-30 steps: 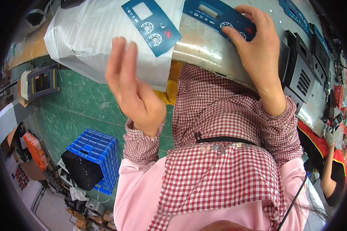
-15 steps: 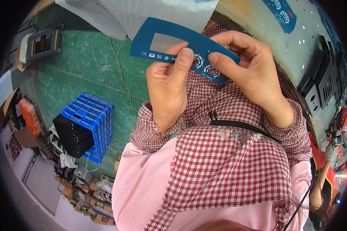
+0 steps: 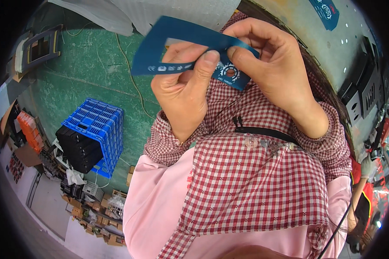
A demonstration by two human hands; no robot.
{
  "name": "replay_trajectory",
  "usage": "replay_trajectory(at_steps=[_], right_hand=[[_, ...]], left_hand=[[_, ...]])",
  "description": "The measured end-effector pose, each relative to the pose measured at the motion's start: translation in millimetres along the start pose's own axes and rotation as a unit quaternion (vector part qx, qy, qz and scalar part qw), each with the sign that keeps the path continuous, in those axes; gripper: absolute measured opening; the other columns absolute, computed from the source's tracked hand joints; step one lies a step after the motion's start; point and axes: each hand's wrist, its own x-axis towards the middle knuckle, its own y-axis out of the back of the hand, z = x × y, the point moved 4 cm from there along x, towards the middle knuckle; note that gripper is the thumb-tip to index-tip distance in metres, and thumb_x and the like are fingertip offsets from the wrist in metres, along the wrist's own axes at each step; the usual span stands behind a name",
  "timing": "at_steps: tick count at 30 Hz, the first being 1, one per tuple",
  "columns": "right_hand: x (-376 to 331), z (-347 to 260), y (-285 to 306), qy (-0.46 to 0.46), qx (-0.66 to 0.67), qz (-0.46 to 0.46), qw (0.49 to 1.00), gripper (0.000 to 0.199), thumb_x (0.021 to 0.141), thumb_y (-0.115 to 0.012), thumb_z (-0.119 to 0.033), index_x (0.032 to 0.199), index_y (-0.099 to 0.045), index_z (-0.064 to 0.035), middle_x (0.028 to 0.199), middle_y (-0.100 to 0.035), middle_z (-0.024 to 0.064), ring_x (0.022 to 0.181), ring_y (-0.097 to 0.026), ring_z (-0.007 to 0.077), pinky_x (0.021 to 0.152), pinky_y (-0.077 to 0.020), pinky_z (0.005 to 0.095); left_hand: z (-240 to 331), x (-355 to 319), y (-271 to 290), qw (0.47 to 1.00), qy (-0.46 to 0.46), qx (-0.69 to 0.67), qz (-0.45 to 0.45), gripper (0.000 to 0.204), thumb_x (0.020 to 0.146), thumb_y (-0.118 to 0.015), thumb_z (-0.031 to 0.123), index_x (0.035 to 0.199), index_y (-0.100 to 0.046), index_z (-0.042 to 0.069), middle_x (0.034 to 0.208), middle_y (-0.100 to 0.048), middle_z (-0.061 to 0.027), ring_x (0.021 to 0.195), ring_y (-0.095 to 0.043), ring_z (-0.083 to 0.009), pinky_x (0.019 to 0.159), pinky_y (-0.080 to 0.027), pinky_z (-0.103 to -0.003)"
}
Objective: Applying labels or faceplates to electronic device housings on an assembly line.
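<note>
A thin, flexible blue panel label (image 3: 181, 32) with white markings and a see-through window hangs in the air before me, bent in the middle. My left hand (image 3: 186, 90) pinches its lower edge between thumb and fingers, and those fingers show through the window. At its right end my right hand (image 3: 281, 73) pinches the label, thumb on the face and fingers curled behind. A dial marking with a round hole shows between the hands; my right thumb and fingers cover part of the end.
On the worktop at the right lie another blue label (image 3: 326, 13) and several black-and-grey housings (image 3: 361, 95). White sheeting (image 3: 134, 15) hangs at the top. A blue crate (image 3: 110, 125) with black parts stands on the green floor (image 3: 86, 64). Another person's gloved hand (image 3: 367, 168) shows at right.
The label has tilted and bent more, its left end shifting left and down. Both hands have moved slightly left, and more of my left fingers shows through the window.
</note>
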Motion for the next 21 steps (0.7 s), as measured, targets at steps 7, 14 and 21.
replay_trajectory(at_steps=[7,14,21], right_hand=[[-1.4,-2.7,1.1,-0.02,0.008,-0.069,0.997,0.013,0.092,-0.06,-0.001,0.104,-0.062,0.0028,0.089,-0.064,0.0001,0.082,-0.058,0.004,0.071,-0.0491,0.0208],[5.1,-2.9,15.8,-0.058,0.227,-0.151,0.96,0.025,0.099,-0.054,-0.011,0.118,-0.059,0.0046,0.105,-0.064,0.009,0.095,-0.061,0.0101,0.079,-0.0525,0.0262],[3.8,-10.5,13.6,0.191,-0.043,-0.132,0.972,0.025,0.085,-0.067,0.001,0.109,-0.065,0.0065,0.106,-0.065,0.0128,0.097,-0.064,0.0207,0.088,-0.0497,0.0296]], left_hand=[[-7.3,2.8,0.0,0.991,0.056,-0.119,0.019,0.019,0.089,-0.065,-0.005,0.108,-0.068,-0.001,0.104,-0.067,-0.0082,0.098,-0.062,-0.0159,0.09,-0.049,-0.03],[-3.8,10.2,4.2,0.949,0.153,-0.263,0.078,0.02,0.09,-0.067,0.001,0.11,-0.066,-0.001,0.099,-0.069,-0.0096,0.088,-0.065,-0.0136,0.077,-0.052,-0.025],[-2.9,12.3,1.4,0.914,0.21,-0.346,0.015,0.021,0.093,-0.063,0.0,0.114,-0.066,-0.001,0.105,-0.07,-0.0124,0.094,-0.068,-0.0178,0.084,-0.056,-0.031]])
